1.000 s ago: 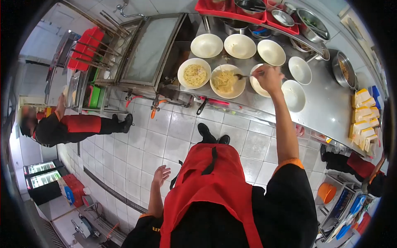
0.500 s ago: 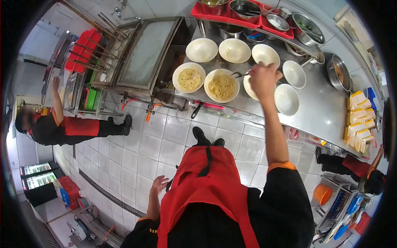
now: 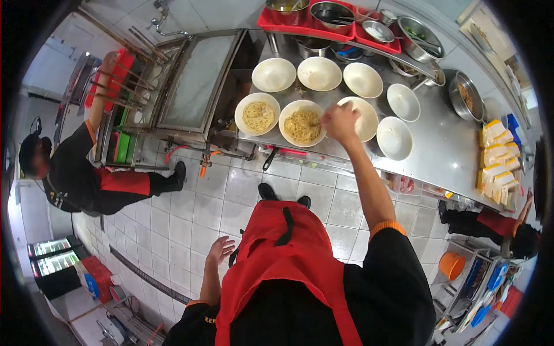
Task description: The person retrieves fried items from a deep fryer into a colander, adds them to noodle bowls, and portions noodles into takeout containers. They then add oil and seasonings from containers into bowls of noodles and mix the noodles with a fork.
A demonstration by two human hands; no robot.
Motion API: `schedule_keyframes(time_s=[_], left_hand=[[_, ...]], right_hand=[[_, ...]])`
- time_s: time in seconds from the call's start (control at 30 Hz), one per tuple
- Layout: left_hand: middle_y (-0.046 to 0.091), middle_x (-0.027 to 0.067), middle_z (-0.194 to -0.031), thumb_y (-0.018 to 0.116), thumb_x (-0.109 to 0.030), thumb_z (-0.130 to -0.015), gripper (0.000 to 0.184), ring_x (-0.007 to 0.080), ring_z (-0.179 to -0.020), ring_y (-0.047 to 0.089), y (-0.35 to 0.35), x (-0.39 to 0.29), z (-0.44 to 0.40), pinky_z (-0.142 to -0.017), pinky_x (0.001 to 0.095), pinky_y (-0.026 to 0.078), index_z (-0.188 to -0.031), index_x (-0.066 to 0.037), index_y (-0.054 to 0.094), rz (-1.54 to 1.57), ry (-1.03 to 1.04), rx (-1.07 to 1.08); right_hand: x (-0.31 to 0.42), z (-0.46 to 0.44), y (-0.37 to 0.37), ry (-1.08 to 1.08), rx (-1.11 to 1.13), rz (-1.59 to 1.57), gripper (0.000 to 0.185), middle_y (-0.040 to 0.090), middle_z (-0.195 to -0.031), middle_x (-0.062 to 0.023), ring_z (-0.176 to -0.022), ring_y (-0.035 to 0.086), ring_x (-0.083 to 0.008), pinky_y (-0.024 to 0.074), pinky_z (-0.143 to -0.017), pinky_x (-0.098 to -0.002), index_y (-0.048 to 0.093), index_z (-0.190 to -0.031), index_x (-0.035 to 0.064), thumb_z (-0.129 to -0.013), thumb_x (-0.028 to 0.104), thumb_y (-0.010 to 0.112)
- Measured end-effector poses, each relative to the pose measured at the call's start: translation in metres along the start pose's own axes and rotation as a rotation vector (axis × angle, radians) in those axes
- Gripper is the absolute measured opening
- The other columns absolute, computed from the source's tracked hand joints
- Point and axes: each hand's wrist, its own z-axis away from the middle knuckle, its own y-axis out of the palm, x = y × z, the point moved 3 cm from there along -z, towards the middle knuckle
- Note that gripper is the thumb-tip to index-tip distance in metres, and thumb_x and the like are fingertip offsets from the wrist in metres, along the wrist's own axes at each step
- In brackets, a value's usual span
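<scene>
My right hand point(image 3: 340, 122) is closed at the right rim of a white bowl of noodles point(image 3: 302, 123). It grips a slim dark utensil, mostly hidden now by the hand and the noodles; its exact kind is unclear. Left of that bowl stands a second bowl of noodles point(image 3: 258, 114). Behind and to the right are several white bowls without noodles, among them a front one point(image 3: 365, 120) partly covered by my right hand and another point(image 3: 395, 139) beside it. My left hand point(image 3: 221, 249) hangs beside the red apron point(image 3: 283, 242), fingers apart, holding nothing.
A steel counter point(image 3: 441, 144) carries the bowls. Above it, a shelf has red trays point(image 3: 277, 21) with metal pots. Yellow-and-white packets point(image 3: 497, 164) stand at the right end. A covered steel unit point(image 3: 199, 81) adjoins on the left. One co-worker point(image 3: 75, 167) stands left, another point(image 3: 490, 228) right.
My right hand has moved left and down, bringing the utensil into the right noodle bowl. The left co-worker's arm now reaches farther forward over the red tray. My left hand stays low.
</scene>
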Motion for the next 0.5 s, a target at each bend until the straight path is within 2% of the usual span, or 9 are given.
schedule_keyframes(time_s=[0.03,0.1,0.2,0.23,0.27,0.33,0.37,0.47,0.5], left_hand=[[0.051,0.0150,-0.125,0.035,-0.033,-0.094,0.050,0.0288,-0.113,0.050,0.006,-0.021,0.004,-0.098,0.0420,0.036,-0.135,-0.005,0.033,-0.008,0.038,0.001],[0.050,0.0164,-0.126,0.036,-0.036,-0.093,0.051,0.0292,-0.114,0.050,0.006,-0.047,0.000,-0.098,0.0425,0.036,-0.133,-0.004,0.034,-0.007,0.135,0.022],[0.051,0.0164,-0.124,0.036,-0.037,-0.094,0.051,0.0296,-0.113,0.050,0.006,-0.073,-0.006,-0.098,0.0434,0.036,-0.133,-0.004,0.034,-0.032,0.175,0.103],[0.051,0.0146,-0.124,0.044,-0.042,-0.091,0.057,0.0292,-0.115,0.048,0.004,-0.079,-0.014,-0.098,0.0441,0.035,-0.133,-0.006,0.033,-0.045,0.149,0.157],[0.051,0.0146,-0.124,0.044,-0.042,-0.091,0.057,0.0292,-0.115,0.048,0.005,-0.088,-0.020,-0.098,0.0441,0.035,-0.133,-0.006,0.033,-0.053,0.144,0.174],[0.046,0.0125,-0.129,0.053,-0.050,-0.086,0.069,0.0282,-0.118,0.045,0.008,-0.104,-0.029,-0.098,0.0442,0.034,-0.136,-0.009,0.029,-0.154,0.026,0.287],[0.046,0.0125,-0.129,0.053,-0.050,-0.086,0.069,0.0282,-0.118,0.045,0.007,-0.108,-0.035,-0.098,0.0442,0.034,-0.136,-0.009,0.029,-0.159,0.017,0.303],[0.036,0.0114,-0.136,0.062,-0.061,-0.075,0.089,0.0284,-0.122,0.040,0.013,-0.118,-0.039,-0.101,0.0423,0.033,-0.138,-0.012,0.023,-0.540,-0.037,0.418],[0.030,0.0131,-0.140,0.067,-0.055,-0.074,0.091,0.0290,-0.127,0.036,0.006,-0.131,-0.026,-0.100,0.0420,0.036,-0.138,-0.008,0.023,-0.465,-0.232,0.315]], right_hand=[[-0.016,-0.006,0.019,0.010,-0.011,0.003,0.009,0.065,-0.085,-0.0050,-0.094,0.054,-0.0273,0.0396,-0.083,-0.0490,0.070,-0.073,0.0115,-0.067,0.018,0.072],[-0.054,-0.016,0.049,0.104,0.207,-0.822,0.010,0.067,-0.084,-0.0088,-0.081,0.062,-0.0210,0.0474,-0.075,-0.0364,0.070,-0.076,0.0101,-0.067,0.014,0.074],[-0.056,-0.014,-0.002,0.138,0.137,-0.961,0.012,0.068,-0.085,-0.0093,-0.069,0.064,-0.0166,0.0494,-0.067,-0.0259,0.071,-0.078,0.0075,-0.068,0.012,0.075],[-0.029,-0.008,-0.044,0.215,0.141,-0.738,0.010,0.067,-0.087,-0.0055,-0.079,0.061,-0.0193,0.0458,-0.074,-0.0350,0.070,-0.076,0.0047,-0.069,0.011,0.072],[-0.011,-0.004,-0.057,0.228,0.134,-0.725,0.010,0.067,-0.087,-0.0055,-0.079,0.061,-0.0193,0.0458,-0.074,-0.0350,0.070,-0.076,0.0047,-0.069,0.011,0.072],[0.020,0.001,-0.077,-0.063,-0.145,0.242,0.006,0.065,-0.088,-0.0026,-0.089,0.054,-0.0231,0.0370,-0.077,-0.0431,0.068,-0.073,0.0053,-0.068,0.009,0.068],[0.027,0.000,-0.077,-0.063,-0.229,0.231,0.003,0.062,-0.086,-0.0022,-0.093,0.047,-0.0265,0.0299,-0.076,-0.0462,0.068,-0.069,0.0086,-0.066,0.009,0.067],[0.080,0.000,-0.096,0.012,-0.375,0.112,0.004,0.061,-0.082,-0.0008,-0.091,0.048,-0.0265,0.0310,-0.076,-0.0452,0.068,-0.068,0.0111,-0.065,0.009,0.067],[0.097,0.000,-0.084,-0.022,-0.414,0.071,0.005,0.059,-0.080,-0.0004,-0.091,0.047,-0.0268,0.0307,-0.075,-0.0450,0.068,-0.068,0.0121,-0.065,0.009,0.066]])
